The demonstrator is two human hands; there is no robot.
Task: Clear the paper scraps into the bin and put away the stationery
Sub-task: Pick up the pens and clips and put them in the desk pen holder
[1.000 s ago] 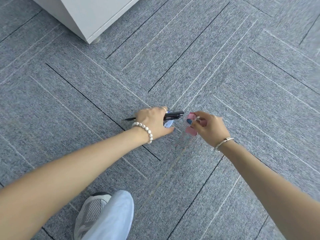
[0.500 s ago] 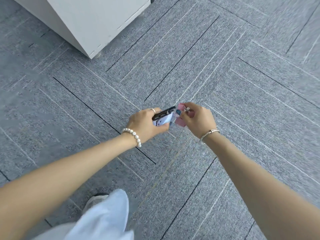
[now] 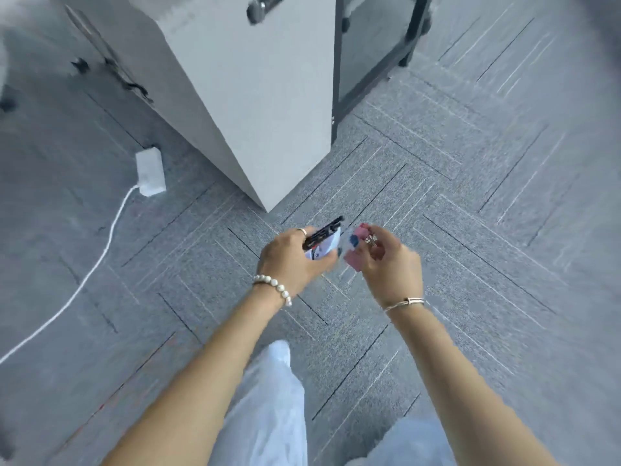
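- Left hand (image 3: pixel 295 253): fingers curled round a dark pen-like item (image 3: pixel 323 231) and a small white-and-blue item (image 3: pixel 324 249), both lifted off the carpet (image 3: pixel 453 230). The grip looks firm. What the white item is I cannot tell through the blur.
- Right hand (image 3: pixel 386 260): fingertips pinching a cluster of pink clips (image 3: pixel 357 253), with a blue piece and a metal loop showing at the top. It is held just beside the left hand's load, the two hands nearly touching.
- Location of the stationery: all of it in hand, in the air in front of the person's body. None of it is seen lying on the floor.
- Surroundings: grey cabinet (image 3: pixel 262 112) close ahead, with a dark-framed unit (image 3: pixel 369 62) beside it. A white power strip (image 3: pixel 150 172) and its cable lie on the carpet to the left.
- Not in view: any bin, paper scraps, or open drawer.
- Step in hand, as I judge it: carrying the gathered pieces to where they are kept.
- Handling advice: keep the pen pressed against the white item so neither slides out of the curled fingers.
- Handling advice: hold the clips by their bodies rather than by the loops, as small pieces pinched at the fingertips drop easily.
- Handling advice: if one hand must open a drawer, first move everything into the other.
- Hazard: the cable on the left could catch a foot, so pass to the right of it.
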